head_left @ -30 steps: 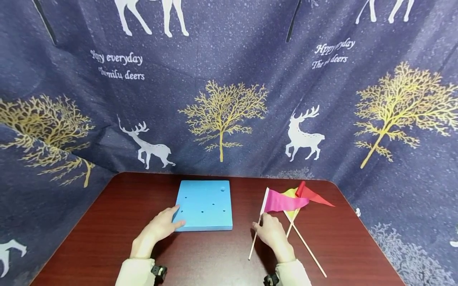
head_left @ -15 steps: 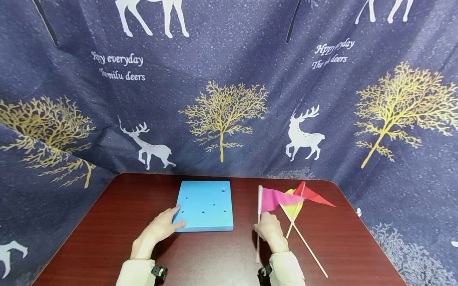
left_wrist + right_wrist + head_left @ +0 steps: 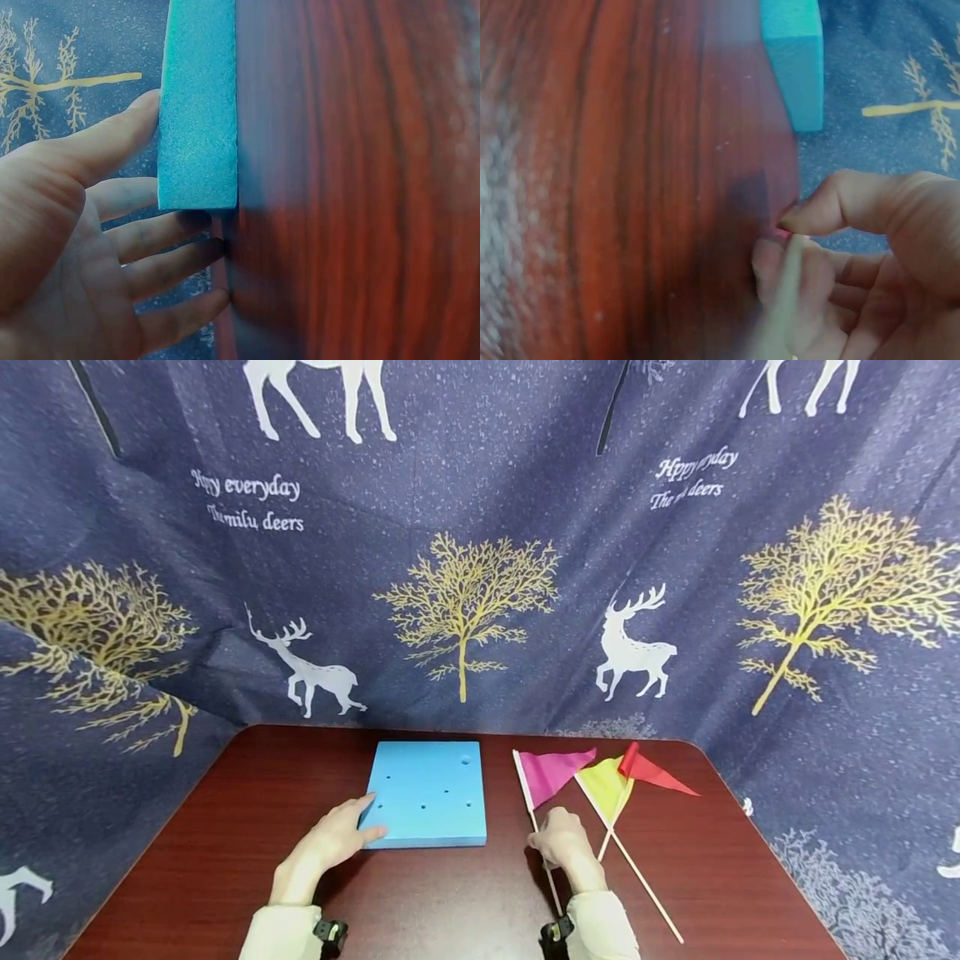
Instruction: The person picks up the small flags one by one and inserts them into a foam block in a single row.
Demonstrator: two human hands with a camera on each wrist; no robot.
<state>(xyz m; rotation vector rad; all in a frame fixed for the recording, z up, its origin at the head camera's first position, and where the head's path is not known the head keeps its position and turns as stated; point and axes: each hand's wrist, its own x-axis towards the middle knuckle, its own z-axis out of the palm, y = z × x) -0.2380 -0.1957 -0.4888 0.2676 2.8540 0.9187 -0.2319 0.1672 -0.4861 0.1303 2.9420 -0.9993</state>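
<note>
Fig.: one moment, head view w/ both wrist views.

Your right hand pinches the stick of the pink flag betw. thumb and fingertips, about mid-stick; pennant tilts up and far-left, lower stick end near your sleeve. The flag sits right of centre on the table, just right of the blue foam block.

Handling, as a judgement: the flag looks v. light; stick thin, stiff, likely to snap if bent; pennant limp, no use as a hold. Grip the stick only, low-to-mid, so the tip stays steerable. A smooth thin stick may roll in a two-finger pinch.

Your left hand lies flat, fingers straight, holding nothing; thumb along the block's near-left edge, other fingers on the table beside it. The block looks soft, light, apt to slide; several small holes show in its top.

Nearby: yellow flag and red flag lie crossed on the table, just right of your right hand, their sticks running near-right. Those sticks are close to your wrist on that side. Betw. pink flag and block only bare tabletop shows. A deer-and-tree curtain closes the far side and both flanks.
</note>
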